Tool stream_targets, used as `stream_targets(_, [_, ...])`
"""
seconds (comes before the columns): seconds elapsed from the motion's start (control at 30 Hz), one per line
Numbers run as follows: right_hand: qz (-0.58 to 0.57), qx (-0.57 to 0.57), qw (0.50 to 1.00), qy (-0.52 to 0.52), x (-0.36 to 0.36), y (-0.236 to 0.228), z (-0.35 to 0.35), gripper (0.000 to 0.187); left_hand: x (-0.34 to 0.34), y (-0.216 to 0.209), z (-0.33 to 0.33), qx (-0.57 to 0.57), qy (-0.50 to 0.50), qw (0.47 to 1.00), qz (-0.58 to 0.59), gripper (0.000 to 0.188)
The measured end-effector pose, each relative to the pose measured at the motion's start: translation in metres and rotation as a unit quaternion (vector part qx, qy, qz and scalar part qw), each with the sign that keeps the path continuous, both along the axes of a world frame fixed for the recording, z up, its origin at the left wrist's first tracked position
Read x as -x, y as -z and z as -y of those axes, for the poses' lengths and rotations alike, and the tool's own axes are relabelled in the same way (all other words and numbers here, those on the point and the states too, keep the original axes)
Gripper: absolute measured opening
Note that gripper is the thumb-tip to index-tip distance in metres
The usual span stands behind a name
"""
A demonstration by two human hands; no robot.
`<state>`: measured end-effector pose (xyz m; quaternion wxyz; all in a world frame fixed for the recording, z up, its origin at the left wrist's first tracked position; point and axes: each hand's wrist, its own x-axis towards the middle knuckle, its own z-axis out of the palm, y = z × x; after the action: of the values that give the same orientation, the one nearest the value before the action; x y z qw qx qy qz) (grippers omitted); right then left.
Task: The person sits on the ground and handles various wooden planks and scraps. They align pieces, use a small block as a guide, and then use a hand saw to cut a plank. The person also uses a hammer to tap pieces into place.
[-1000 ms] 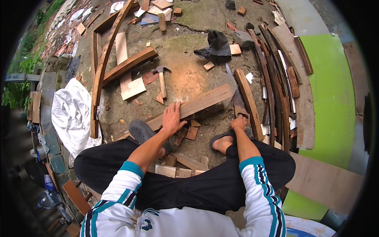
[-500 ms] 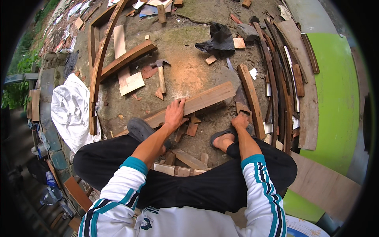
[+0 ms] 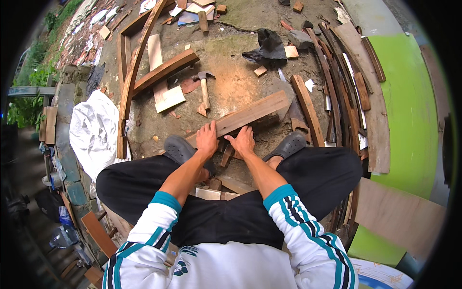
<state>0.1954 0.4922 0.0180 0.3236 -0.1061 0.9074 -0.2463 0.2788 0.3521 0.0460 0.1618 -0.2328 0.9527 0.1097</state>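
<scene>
A long wooden plank (image 3: 252,111) lies slanted in front of me, rising to the right. My left hand (image 3: 207,139) grips it near its left part, with fingers laid over the top. Beside it, my right hand (image 3: 242,140) has its fingertips at the plank's near edge and its thumb spread away; I see nothing held in it. To the right, a handsaw (image 3: 301,126) rests on the ground, its brown handle toward me and its blade partly hidden behind the plank's end. A claw hammer (image 3: 205,91) with a wooden handle lies beyond the plank.
Short wood offcuts (image 3: 208,193) lie between my legs. A wooden beam (image 3: 308,111) and a stack of dark, curved-looking strips (image 3: 339,91) stretch along the right. At left are a wooden frame (image 3: 129,86) and a white sack (image 3: 91,127). A black plastic piece (image 3: 267,48) lies farther off.
My right hand has let go of the saw handle and moved left to the plank's near edge. The saw stays on the ground. My left hand remains on the plank.
</scene>
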Motion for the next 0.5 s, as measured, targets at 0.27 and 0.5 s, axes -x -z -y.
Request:
stream_targets(0.27, [0.025, 0.008, 0.991, 0.128, -0.010, -0.002, 0.016, 0.067, -0.005, 0.008, 0.008, -0.006, 0.014, 1.000, 0.015, 0.060])
stream_targets(0.5, [-0.085, 0.132, 0.985, 0.070, 0.002, 0.021, -0.011, 0.065, -0.014, -0.011, 0.020, -0.015, 0.011, 1.000, -0.020, 0.066])
